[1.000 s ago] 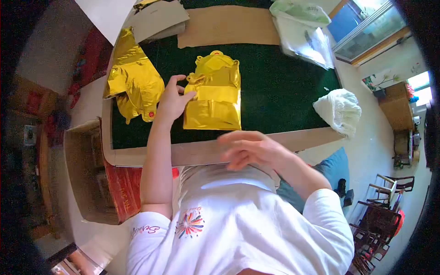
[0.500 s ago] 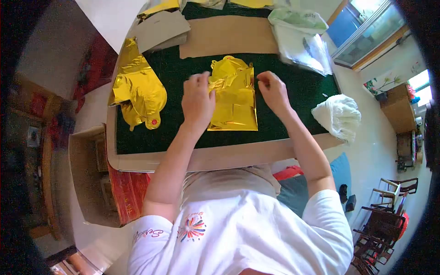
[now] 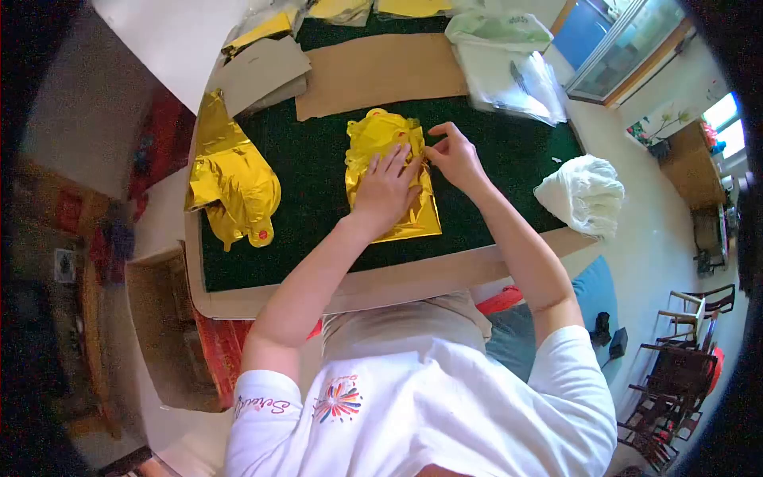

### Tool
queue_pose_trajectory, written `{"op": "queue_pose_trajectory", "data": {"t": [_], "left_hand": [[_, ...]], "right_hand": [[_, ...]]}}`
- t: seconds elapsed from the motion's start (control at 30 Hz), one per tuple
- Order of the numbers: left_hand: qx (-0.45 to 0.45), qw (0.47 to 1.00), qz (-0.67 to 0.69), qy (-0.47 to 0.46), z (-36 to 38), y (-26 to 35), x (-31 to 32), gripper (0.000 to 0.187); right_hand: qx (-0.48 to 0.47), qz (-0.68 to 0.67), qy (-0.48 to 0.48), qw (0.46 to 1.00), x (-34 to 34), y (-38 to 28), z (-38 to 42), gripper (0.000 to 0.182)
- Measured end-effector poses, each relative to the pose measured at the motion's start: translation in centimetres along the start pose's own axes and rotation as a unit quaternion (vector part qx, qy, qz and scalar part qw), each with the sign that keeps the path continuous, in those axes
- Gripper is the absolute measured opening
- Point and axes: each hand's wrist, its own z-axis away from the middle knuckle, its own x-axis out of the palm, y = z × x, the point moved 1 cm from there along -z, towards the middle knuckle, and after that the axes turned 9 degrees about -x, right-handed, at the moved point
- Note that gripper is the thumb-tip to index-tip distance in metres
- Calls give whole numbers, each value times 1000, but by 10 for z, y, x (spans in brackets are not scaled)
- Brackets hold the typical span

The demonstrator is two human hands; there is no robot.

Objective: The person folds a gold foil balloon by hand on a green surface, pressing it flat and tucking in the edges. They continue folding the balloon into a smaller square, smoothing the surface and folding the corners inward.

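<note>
A gold foil piece (image 3: pixel 417 215) lies folded on the dark green table cover (image 3: pixel 310 199), in front of me. My left hand (image 3: pixel 385 187) rests flat on it with fingers spread and hides its middle. At its upper right edge, my right hand (image 3: pixel 455 155) has thumb and forefinger pressed together on the foil's edge. To the left lies a larger crumpled gold foil balloon (image 3: pixel 238 187) with a small red round mark near its lower end.
Behind the foil are a brown cardboard sheet (image 3: pixel 381 71), grey card pieces (image 3: pixel 262 75) and clear plastic bags (image 3: pixel 517 87). A white cloth bundle (image 3: pixel 584 195) sits at the right edge. An open cardboard box (image 3: pixel 171 334) stands at lower left.
My left hand has moved right and down onto the foil, its fingers now spread. My right hand has come in to the foil's right edge. The whole view has shifted slightly.
</note>
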Motion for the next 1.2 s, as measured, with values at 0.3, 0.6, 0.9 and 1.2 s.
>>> {"op": "queue_pose_trajectory", "data": {"t": [0.3,0.6,0.9,1.2], "left_hand": [[-33,999,40,3,1,1,7,56],[-32,999,6,-38,2,0,12,51],[-14,998,38,52,-4,-8,-8,42],[-327,931,163,6,15,-89,-69,23]], "right_hand": [[51,25,-39,998,6,18,-28,28],[40,169,-36,984,12,7,-29,24],[-51,164,13,985,9,-17,-21,19],[-298,252,-119,913,32,-53,27,42]]}}
